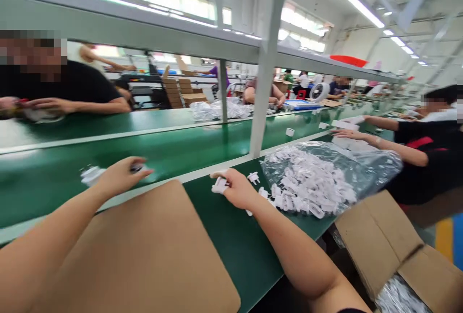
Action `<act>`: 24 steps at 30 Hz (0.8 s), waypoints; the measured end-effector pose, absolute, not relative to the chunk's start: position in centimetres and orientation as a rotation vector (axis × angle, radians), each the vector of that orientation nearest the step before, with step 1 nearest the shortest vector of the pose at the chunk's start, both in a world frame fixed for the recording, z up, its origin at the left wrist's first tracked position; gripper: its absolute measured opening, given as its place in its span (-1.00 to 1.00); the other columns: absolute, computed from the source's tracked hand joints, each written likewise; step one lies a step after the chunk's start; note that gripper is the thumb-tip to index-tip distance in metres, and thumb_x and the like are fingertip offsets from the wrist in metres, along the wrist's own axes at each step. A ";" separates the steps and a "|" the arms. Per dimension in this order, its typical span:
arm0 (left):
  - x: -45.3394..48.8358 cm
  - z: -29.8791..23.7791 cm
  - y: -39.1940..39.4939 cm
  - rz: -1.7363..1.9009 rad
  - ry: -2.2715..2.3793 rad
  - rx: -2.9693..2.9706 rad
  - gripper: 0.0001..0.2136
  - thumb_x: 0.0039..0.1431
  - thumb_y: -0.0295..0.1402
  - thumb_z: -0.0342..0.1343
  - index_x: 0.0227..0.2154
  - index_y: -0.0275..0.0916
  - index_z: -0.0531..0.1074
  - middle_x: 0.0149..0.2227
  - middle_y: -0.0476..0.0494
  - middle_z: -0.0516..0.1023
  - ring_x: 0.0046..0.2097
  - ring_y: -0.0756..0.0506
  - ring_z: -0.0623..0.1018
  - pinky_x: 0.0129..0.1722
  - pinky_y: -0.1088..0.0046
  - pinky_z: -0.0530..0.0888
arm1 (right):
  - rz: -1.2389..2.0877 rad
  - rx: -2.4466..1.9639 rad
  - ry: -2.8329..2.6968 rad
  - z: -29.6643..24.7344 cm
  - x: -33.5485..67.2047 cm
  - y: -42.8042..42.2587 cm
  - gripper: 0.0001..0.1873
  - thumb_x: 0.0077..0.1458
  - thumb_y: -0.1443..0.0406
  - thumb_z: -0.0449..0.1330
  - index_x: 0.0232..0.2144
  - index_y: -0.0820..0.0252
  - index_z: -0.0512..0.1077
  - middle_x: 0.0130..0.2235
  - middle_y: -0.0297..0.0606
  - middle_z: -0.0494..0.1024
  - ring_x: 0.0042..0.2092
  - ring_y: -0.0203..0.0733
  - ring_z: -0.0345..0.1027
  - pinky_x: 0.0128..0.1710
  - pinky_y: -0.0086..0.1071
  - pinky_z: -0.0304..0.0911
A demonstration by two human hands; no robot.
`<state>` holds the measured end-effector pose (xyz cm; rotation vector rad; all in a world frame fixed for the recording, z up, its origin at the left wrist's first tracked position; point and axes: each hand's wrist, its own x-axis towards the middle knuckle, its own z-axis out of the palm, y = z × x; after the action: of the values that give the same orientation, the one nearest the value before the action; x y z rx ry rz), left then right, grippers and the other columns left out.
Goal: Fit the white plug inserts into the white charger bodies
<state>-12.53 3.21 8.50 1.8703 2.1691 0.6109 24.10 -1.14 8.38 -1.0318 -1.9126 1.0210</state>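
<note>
Fingers of my right hand [239, 190] pinch a small white plastic piece [219, 186], nearly closed on it, over the green tabletop [231, 236]. My left hand [125, 175] curls half-open by the glossy green belt [191, 144] — blur hides whether it holds anything. Rightward, similar white pieces [314, 183] heap at a clear plastic bag [378, 163].

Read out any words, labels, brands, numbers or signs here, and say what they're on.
No readable text.
The brown cardboard, white plastic parts and clear plastic bag show no legible print.
Any lettering farther down the workshop is too small or blurred to read.
</note>
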 end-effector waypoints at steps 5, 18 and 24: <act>-4.6 8.1 -3.4 0.856 1.770 2.000 -0.46 0.15 0.23 0.11 -0.19 -0.19 0.55 -0.10 -0.16 0.64 -0.07 -0.22 0.57 -0.06 0.34 0.44 | 1.553 -0.790 -1.638 8.4 23.1 -1.8 -0.41 -0.13 0.30 0.46 0.02 0.04 0.49 -0.17 -0.34 0.60 -0.19 -0.22 0.49 -0.06 -0.27 0.36; 0.1 3.8 -9.1 1.107 1.318 1.834 -0.72 0.05 -0.22 0.36 -0.22 -0.25 0.54 -0.25 -0.11 0.56 -0.26 -0.09 0.53 -0.30 0.42 0.44 | 1.564 -0.924 -1.671 7.9 20.8 -3.5 -0.43 -0.06 0.14 0.49 0.02 0.04 0.50 -0.26 -0.36 0.59 -0.33 -0.28 0.45 -0.30 -0.37 0.35; 0.3 3.4 -8.8 1.169 1.229 1.826 -0.82 0.08 -0.29 0.33 -0.28 -0.26 0.60 -0.29 -0.11 0.55 -0.23 -0.08 0.53 -0.26 0.44 0.44 | 1.538 -1.056 -1.740 7.8 20.8 -3.8 -0.57 -0.08 0.11 0.50 -0.17 0.13 0.59 -0.29 -0.27 0.61 -0.41 -0.25 0.46 -0.38 -0.31 0.40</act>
<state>0.29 -8.77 3.42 1.8260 1.2289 1.1692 20.77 -3.83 7.81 -1.0563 -1.7401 1.5384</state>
